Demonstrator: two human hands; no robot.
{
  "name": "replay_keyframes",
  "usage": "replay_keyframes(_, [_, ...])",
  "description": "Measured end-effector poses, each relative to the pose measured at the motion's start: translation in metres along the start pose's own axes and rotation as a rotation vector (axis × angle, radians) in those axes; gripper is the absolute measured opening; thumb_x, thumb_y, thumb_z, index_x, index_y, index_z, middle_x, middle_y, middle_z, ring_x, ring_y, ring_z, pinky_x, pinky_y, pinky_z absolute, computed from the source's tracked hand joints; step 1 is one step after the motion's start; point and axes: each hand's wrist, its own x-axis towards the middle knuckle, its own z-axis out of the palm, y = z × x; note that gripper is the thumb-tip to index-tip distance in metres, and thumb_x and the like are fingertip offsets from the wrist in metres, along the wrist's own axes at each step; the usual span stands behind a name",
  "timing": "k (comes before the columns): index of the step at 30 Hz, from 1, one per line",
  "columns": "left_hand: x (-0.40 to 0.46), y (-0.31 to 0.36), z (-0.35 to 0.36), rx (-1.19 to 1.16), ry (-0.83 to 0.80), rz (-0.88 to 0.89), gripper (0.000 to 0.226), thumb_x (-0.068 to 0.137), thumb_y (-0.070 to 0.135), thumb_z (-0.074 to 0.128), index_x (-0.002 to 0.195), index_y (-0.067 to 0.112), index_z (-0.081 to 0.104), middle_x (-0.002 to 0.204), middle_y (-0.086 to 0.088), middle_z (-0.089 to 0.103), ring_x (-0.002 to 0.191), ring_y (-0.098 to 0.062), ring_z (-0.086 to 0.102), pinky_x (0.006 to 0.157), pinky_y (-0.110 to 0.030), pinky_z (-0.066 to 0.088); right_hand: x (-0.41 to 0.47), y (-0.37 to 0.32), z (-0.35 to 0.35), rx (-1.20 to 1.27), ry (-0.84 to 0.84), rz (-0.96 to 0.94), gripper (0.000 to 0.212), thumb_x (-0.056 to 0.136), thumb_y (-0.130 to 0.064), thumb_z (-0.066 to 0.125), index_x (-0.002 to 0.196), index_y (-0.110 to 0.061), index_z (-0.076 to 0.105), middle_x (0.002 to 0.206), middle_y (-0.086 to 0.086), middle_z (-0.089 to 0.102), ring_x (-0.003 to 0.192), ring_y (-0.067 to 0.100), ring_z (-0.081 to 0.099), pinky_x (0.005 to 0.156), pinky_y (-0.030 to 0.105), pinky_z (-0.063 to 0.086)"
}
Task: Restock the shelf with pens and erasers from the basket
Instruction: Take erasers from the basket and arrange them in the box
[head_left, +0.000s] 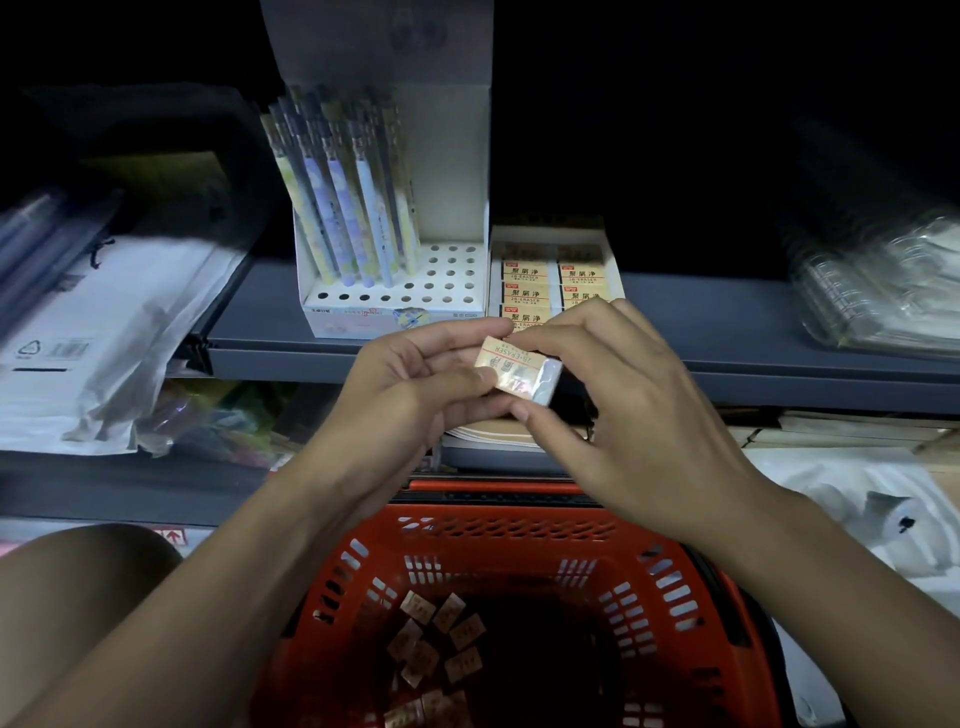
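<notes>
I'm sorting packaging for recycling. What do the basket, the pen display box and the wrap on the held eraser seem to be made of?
Basket: likely moulded plastic, glossy red, slotted walls. Pen display box: apparently white card, matte, folded panels with punched holes. Held eraser: printed paper sleeve under clear film, judging by the glare at its end.

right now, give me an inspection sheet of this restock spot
surface: grey shelf edge, dimly lit
job's things: eraser held in front of the eraser box, which is partly filled; pen display holds pens at left, many holes free; red basket below with loose erasers
clutter: plastic bags left, wrapped notebooks right
grippers: left hand and right hand both pinch the eraser
cables: nothing seen
surroundings: lower shelf with stock, too dark above to tell
</notes>
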Motion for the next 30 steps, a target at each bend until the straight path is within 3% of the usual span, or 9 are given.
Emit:
replay_keyframes(5, [0.0001,0.0018,0.0009,0.014,0.019,0.012,0.031,0.089,-0.008,0.066,0.120,-0.004,0.069,0.106,-0.024,0.076,0.096,-0.033,0.075,0.083,-0.032,0.063,-0.0009,0.0032,-0.0014,0.072,0.049,0.030,0.040,0.095,-0.021,0.071,0.133,-0.012,0.063,0.119,0.000,0.058,0.108,0.016,0.057,0.090,0.036,0.050])
replay_keyframes(10, [0.0015,0.0024,0.0018,0.048,0.060,0.011,0.026,0.077,0.007,0.074,0.100,-0.001,0.066,0.097,-0.023,0.077,0.082,-0.025,0.073,0.071,-0.029,0.061,-0.0006,0.0013,-0.0027,0.144,0.138,0.186,0.037,0.091,-0.030,0.074,0.125,-0.020,0.061,0.113,-0.012,0.056,0.091,0.004,0.057,0.080,0.028,0.052])
replay_keyframes(15, [0.0019,0.0019,0.0016,0.221,0.064,0.015,0.031,0.084,-0.003,0.078,0.111,0.005,0.066,0.078,-0.012,0.073,0.060,-0.011,0.059,0.058,-0.019,0.046,0.0003,-0.0001,-0.0001,0.145,0.153,0.127,0.013,0.092,-0.014,0.075,0.103,-0.014,0.070,0.098,-0.007,0.062,0.081,0.009,0.059,0.072,0.030,0.051])
replay_keyframes(19, [-0.0014,-0.0006,0.0057,0.285,0.012,0.001,0.040,0.087,0.001,0.078,0.123,0.012,0.067,0.078,-0.012,0.075,0.063,-0.018,0.059,0.061,-0.025,0.047,-0.0023,-0.0019,-0.0007,0.231,0.079,0.065,0.025,0.093,-0.010,0.066,0.117,-0.013,0.072,0.107,-0.004,0.063,0.089,0.014,0.062,0.075,0.037,0.054])
replay_keyframes(24, [-0.0010,-0.0015,0.0059,0.272,0.030,-0.003,0.019,0.098,0.008,0.067,0.117,0.004,0.068,0.077,-0.016,0.075,0.063,-0.023,0.062,0.061,-0.036,0.046,-0.0036,-0.0052,-0.0028,0.225,-0.015,0.089,0.046,0.089,-0.040,0.077,0.130,-0.021,0.067,0.114,-0.006,0.057,0.103,0.013,0.061,0.085,0.036,0.055])
replay_keyframes(30, [0.0019,-0.0016,0.0053,0.215,0.041,-0.023,0.016,0.104,0.006,0.056,0.113,-0.003,0.065,0.086,-0.021,0.073,0.066,-0.028,0.066,0.060,-0.034,0.049,-0.0013,0.0007,-0.0029,0.080,0.026,0.037,0.037,0.093,-0.028,0.074,0.128,-0.017,0.069,0.112,-0.005,0.061,0.103,0.013,0.061,0.083,0.033,0.053])
